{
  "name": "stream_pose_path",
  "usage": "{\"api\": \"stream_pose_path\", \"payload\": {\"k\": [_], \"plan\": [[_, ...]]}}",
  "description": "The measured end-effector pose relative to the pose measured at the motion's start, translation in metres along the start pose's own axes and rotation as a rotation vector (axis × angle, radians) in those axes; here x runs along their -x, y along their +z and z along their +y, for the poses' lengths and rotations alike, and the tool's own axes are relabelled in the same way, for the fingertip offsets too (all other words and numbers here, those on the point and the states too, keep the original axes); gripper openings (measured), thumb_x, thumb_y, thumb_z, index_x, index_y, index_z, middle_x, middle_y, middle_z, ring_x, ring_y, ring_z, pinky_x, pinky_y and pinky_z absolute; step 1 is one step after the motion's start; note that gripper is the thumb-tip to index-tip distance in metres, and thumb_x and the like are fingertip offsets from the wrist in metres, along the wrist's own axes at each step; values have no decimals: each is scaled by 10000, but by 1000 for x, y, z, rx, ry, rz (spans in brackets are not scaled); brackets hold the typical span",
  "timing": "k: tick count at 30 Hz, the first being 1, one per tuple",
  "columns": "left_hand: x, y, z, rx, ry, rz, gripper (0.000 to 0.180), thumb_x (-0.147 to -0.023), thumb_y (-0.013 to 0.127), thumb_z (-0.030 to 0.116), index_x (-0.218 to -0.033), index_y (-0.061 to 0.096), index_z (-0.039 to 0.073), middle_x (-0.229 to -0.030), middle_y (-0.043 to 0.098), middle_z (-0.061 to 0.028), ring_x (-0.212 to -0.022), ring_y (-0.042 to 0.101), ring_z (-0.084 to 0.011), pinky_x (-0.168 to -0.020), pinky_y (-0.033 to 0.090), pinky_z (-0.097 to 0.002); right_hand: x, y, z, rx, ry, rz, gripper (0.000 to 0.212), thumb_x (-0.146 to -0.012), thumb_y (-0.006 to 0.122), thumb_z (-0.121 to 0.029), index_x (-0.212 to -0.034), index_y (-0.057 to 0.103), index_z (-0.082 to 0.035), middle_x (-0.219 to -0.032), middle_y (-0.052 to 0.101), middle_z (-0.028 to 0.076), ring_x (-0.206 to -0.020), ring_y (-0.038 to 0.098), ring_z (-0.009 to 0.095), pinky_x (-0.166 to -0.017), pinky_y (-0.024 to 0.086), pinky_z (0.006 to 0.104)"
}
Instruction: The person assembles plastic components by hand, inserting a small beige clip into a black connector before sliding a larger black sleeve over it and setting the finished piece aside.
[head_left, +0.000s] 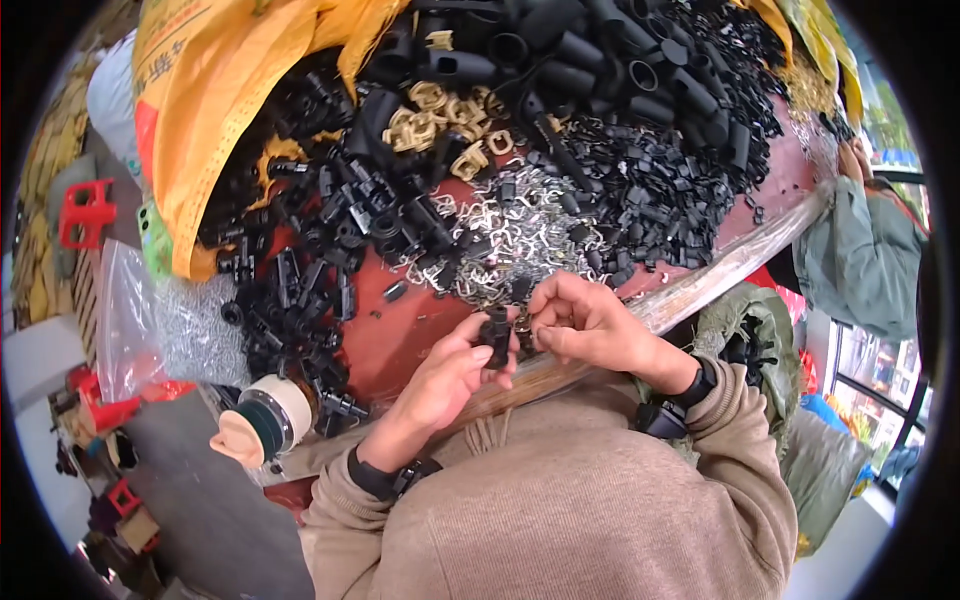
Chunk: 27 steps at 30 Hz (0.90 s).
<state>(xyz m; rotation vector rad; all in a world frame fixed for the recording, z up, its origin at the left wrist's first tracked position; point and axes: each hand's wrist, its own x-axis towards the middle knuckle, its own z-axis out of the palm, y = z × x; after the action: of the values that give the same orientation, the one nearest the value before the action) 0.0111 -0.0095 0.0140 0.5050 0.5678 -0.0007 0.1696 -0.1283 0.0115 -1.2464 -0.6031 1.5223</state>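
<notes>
My left hand (440, 372) grips a small black plastic fitting (496, 338) upright between thumb and fingers, at the near edge of a red table (385, 325). Close beside it on the right, my right hand (598, 330) is closed in a pinch. Whatever sits between its fingertips is too small to make out. Just beyond both hands spreads a heap of bent silvery metal clips (530, 225). Black plastic fittings (350, 195) lie to the left, small black pieces (650, 190) to the right. Tan plastic parts (430, 122) and black tubes (690, 95) are piled farther back.
An orange woven sack (220, 100) slumps at the far left. Near it are a clear bag of small metal pieces (205, 325) and a lidded jar (275, 420). A plastic-wrapped wooden edge (715, 275) borders the table. Another person (865, 250) works at the right.
</notes>
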Motion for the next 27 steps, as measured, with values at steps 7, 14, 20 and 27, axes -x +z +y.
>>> {"api": "stream_pose_path", "payload": {"k": [7,14,20,27], "plan": [[-4,-14,-10,-509,188,-12,212,-761,596,81,-949,529,11,-790,548,-39,-675,526,-97,-608,432,-216,-5,11,0,-93,86,-31,272,-805,545,-63,-1019,381,-28,-773,554,41,-595,500,61,-516,415,185],[-4,-9,-11,-706,330,75,89,-789,585,96,-812,547,19,-697,554,-17,-633,509,-60,-577,422,-192,-6,16,1,-67,65,-16,204,-816,540,-74,-977,424,-26,-770,553,37,-596,507,65,-524,421,186],[-5,-10,-12,-388,156,126,102,-801,575,116,-805,538,21,-704,553,-23,-604,507,-75,-533,412,-198,-6,20,-6,701,-366,44,97,-792,553,-47,-865,498,-13,-733,543,66,-594,537,125,-522,427,231],[-7,-18,-16,-166,31,66,139,-813,560,163,-847,528,32,-693,544,-26,-594,511,-96,-541,417,-207,-7,17,4,972,-576,51,159,-713,577,5,-856,509,-10,-691,514,94,-602,530,242,-524,420,300]]}}
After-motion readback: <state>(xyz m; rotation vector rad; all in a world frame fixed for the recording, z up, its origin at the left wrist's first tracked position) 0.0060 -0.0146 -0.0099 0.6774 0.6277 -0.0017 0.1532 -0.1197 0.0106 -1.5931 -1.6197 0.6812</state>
